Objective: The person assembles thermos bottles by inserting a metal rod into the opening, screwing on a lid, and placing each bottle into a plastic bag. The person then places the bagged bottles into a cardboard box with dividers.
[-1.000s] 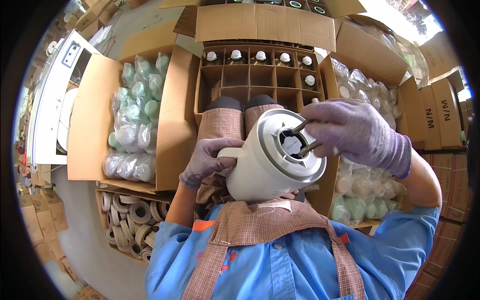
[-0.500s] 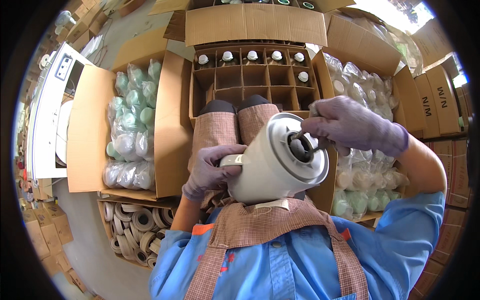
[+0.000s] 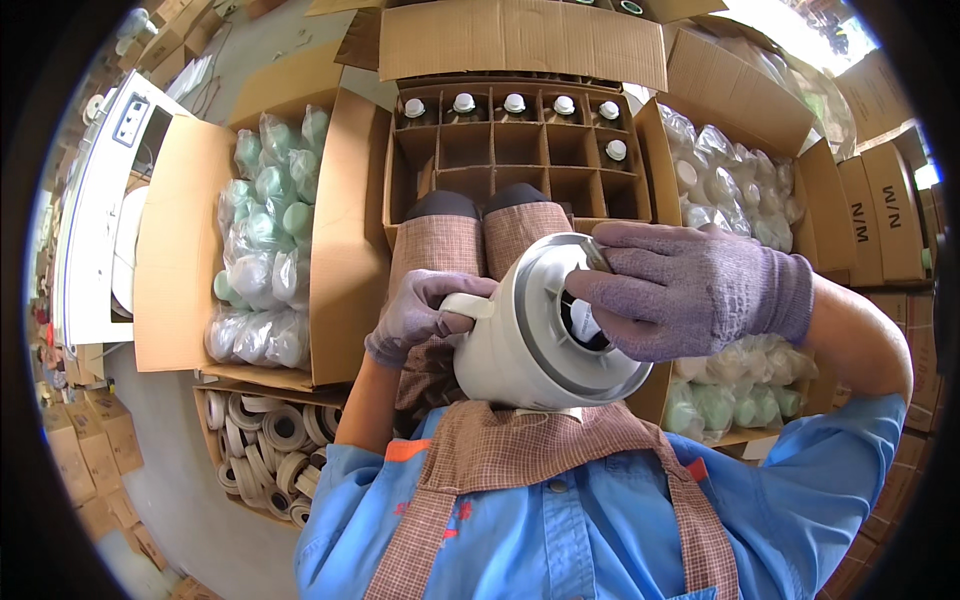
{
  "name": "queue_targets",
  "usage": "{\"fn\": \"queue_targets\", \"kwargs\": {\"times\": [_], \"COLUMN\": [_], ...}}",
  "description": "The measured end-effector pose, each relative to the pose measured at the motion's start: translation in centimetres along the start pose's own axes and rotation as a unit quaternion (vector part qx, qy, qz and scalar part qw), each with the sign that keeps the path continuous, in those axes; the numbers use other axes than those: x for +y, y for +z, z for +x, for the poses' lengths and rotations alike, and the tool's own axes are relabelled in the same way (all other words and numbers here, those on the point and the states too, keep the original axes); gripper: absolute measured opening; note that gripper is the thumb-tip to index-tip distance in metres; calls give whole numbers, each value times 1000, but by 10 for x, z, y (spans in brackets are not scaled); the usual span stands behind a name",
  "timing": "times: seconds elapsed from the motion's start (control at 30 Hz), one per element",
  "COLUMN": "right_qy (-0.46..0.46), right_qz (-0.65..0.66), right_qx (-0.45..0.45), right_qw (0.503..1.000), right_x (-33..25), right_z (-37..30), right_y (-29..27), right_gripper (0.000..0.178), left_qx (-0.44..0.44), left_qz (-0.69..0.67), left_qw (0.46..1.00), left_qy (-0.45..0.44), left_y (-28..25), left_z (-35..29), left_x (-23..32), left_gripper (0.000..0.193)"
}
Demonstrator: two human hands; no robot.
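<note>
A pale grey insulated jug point(image 3: 495, 345) lies tilted over my lap, one round end facing up toward me. At its side, my left hand point(image 3: 425, 315) is closed around the handle point(image 3: 467, 304). The raised end has a ring-shaped rim and a dark round hole point(image 3: 583, 320) in the middle, with a bit of white label inside. Over this hole lies my right hand point(image 3: 680, 285), its fingers bent across the rim. A grey metal tool point(image 3: 597, 256) shows under those fingers, mostly hidden. Both hands wear greyish-purple gloves.
Ahead stands a divided carton point(image 3: 520, 195) holding several white-capped bottles. An open carton point(image 3: 345, 240) of bagged pale green and clear pieces stands at left, another carton point(image 3: 820, 215) of bagged pieces at right. Below the left one, a box holds white rings point(image 3: 285, 428).
My right hand has turned and spread flatter over the jug's hole, swinging the metal tool to the rim's upper side. My left hand keeps the handle; the view has shifted slightly.
</note>
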State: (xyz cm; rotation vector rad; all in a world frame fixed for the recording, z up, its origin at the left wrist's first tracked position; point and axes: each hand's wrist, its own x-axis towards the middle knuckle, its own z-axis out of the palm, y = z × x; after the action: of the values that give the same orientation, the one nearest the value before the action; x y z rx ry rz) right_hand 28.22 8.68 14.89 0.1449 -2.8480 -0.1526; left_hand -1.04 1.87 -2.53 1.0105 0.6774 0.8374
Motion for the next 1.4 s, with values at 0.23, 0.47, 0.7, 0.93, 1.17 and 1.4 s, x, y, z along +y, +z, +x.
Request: {"fn": "queue_targets", "kwargs": {"times": [0.23, 0.47, 0.7, 0.93, 1.17, 1.4], "right_qy": [196, 449, 641, 678, 663, 424], "right_qz": [70, 235, 191, 96, 139, 619], "right_qx": [-77, -115, -67, -195, -267, 167], "right_qw": [975, 855, 740, 703, 686, 640], "right_x": [-13, 18, 150, 196, 201, 94], "right_z": [-10, -29, -104, -108, -84, -56], "right_y": [10, 42, 186, 374, 392, 149], "right_gripper": [29, 30, 30, 31, 25, 55], "left_qx": [86, 222, 265, 241, 251, 191], "left_qz": [51, 365, 335, 446, 431, 336], "left_qw": [995, 904, 904, 862, 866, 921], "left_qy": [9, -24, -1, -3, -42, -40], "left_y": [23, 75, 50, 58, 69, 73], "left_z": [-17, -12, -13, 0, 7, 1], "left_x": [4, 19, 9, 29, 37, 48], "left_gripper": [62, 47, 45, 43, 53, 77]}}
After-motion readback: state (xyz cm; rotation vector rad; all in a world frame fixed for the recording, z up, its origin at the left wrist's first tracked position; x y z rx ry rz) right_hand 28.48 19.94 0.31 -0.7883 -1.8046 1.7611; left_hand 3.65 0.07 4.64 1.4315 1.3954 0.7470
